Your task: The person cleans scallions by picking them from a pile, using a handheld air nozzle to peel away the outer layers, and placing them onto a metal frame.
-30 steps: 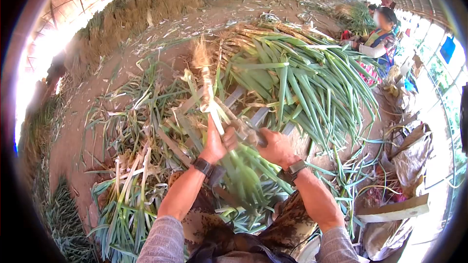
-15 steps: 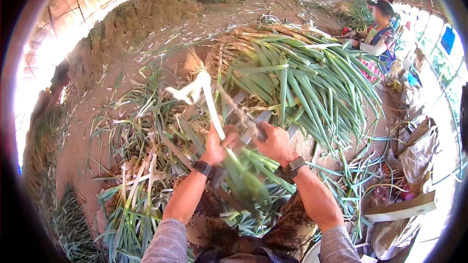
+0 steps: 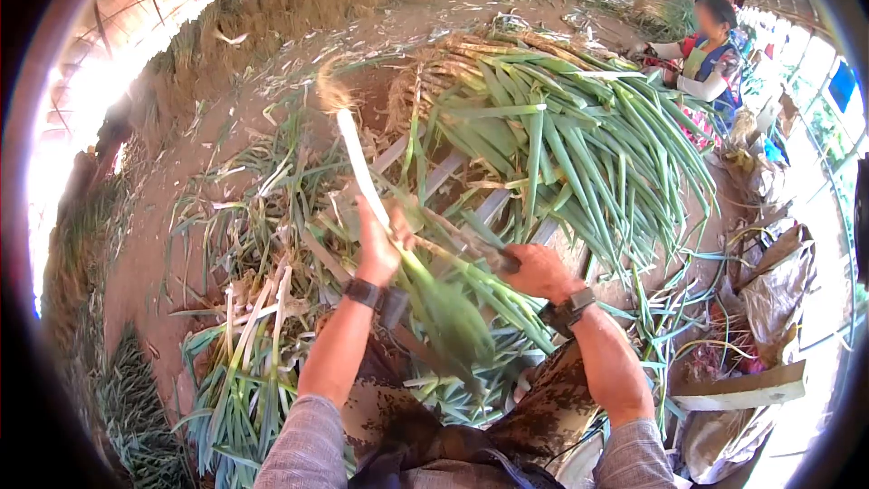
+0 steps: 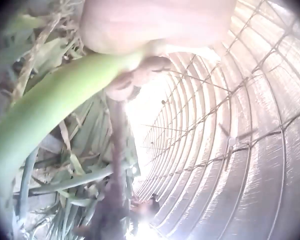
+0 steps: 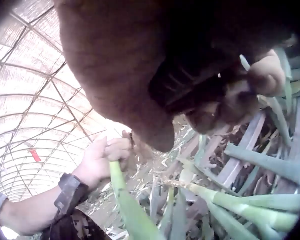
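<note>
In the head view my left hand [image 3: 380, 240] grips a large green onion [image 3: 358, 154] around its stem. Its bare white shank points up and left to a tuft of pale brown roots [image 3: 333, 91], and its blurred green leaves hang below the hand. To the right, my right hand [image 3: 543, 272] holds a tool [image 3: 480, 249] with a dark handle and a long, brownish, blade-like end; I cannot tell its exact kind. That end points toward the left hand. In the right wrist view the black handle [image 5: 185, 87] lies under the curled fingers.
A big pile of green onions [image 3: 579, 145] lies ahead to the right. Several cleaned onions [image 3: 262, 317] lie at lower left, among leaf scraps. A pale piece of peel [image 3: 230, 37] is at upper left. Another person [image 3: 711, 59] sits at far right, near a wooden board [image 3: 742, 387].
Brown outer skin has come off the onion's shank, which is now bare and white. The left hand with the onion has moved left, the right hand slightly right and down, apart from each other.
</note>
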Available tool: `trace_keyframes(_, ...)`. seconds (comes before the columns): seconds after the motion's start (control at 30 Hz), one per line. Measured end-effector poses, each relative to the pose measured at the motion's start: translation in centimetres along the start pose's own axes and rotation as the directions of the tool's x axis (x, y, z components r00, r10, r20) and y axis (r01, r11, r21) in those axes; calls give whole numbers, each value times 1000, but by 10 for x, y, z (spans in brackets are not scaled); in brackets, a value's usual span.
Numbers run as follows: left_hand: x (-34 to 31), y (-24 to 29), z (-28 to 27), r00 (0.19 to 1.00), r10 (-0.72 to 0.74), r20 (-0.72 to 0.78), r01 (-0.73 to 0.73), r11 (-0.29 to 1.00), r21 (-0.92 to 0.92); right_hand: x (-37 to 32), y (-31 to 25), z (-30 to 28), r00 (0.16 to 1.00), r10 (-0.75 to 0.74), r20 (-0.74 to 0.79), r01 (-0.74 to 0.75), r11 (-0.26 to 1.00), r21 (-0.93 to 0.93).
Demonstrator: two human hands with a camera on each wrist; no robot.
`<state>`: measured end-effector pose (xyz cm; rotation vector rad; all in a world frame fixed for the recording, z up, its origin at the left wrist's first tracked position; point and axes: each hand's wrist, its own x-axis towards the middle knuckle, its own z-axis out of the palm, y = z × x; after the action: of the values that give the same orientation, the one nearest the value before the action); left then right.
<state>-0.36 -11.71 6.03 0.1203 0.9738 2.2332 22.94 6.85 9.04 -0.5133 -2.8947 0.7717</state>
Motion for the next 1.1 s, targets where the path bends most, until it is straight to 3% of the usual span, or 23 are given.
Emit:
trace_keyframes(0.03,-1,14,1,992,72,-104,-72,997,1,-6,-2,-13,993,58,101,-57,998,-18)
trace_keyframes(0.07,-1,30,1,968,143,-205,-144,990,10,-10,7,-13,993,58,107,-56,998,-16)
trace_keyframes(0.17,-4,97,-9,907,392,-156,-371,917,147,-20,48,-2,977,90,193,-63,987,-145)
trace_keyframes(0.27,-22,189,-6,790,602,-111,-544,774,325,-28,46,-11,939,169,301,-119,977,-177)
trace_keyframes(0.4,-63,298,5,666,740,-94,-478,520,708,-33,51,-11,909,191,369,-117,970,-214)
trace_keyframes(0.43,-67,329,-11,667,738,-100,-469,521,713,-34,58,-6,915,183,360,-109,970,-217)
trace_keyframes(0.47,-68,365,-34,675,729,-113,-224,349,910,-35,63,-4,921,175,348,-101,970,-220)
trace_keyframes(0.5,-71,394,-56,679,722,-128,49,129,990,-39,66,-3,927,168,335,-98,972,-215)
trace_keyframes(0.53,-72,408,-88,679,722,-129,55,126,991,-41,68,-5,926,165,340,-97,973,-210)
trace_keyframes(0.57,-71,408,-129,628,753,195,95,-323,942,-43,68,-9,901,192,389,-120,972,-201)
trace_keyframes(0.6,-71,396,-161,591,632,501,156,-699,698,-46,66,-14,873,218,437,-145,970,-195)
trace_keyframes(0.67,-78,339,-192,559,662,499,344,-733,587,-51,61,-20,866,246,435,-187,967,-173)
trace_keyframes(0.7,-96,295,-136,728,642,242,215,-548,808,-53,65,-20,893,252,374,-189,962,-196)
trace_keyframes(0.73,-116,248,-74,827,560,-38,221,-262,940,-57,69,-18,913,256,317,-192,956,-220)
trace_keyframes(0.77,-140,203,-25,945,315,-86,48,129,991,-60,74,-12,910,224,350,-148,962,-231)
trace_keyframes(0.8,-126,168,-48,989,125,-80,17,440,898,-63,71,-11,908,226,353,-146,960,-238)
trace_keyframes(0.83,-106,132,-50,992,-118,-43,104,579,808,-64,66,-12,901,210,379,-146,971,-191)
trace_keyframes(0.87,-104,94,-39,975,-220,15,125,607,785,-62,61,-12,894,192,405,-146,979,-144)
trace_keyframes(0.9,-98,59,-25,952,-298,73,125,592,796,-59,61,-8,911,223,347,-154,964,-215)
trace_keyframes(1.0,-64,-65,-54,872,-473,127,321,748,581,-57,62,0,949,179,260,-123,969,-216)
trace_keyframes(1.1,-39,-135,-58,903,-410,127,298,812,502,-48,47,-4,943,183,278,-131,972,-196)
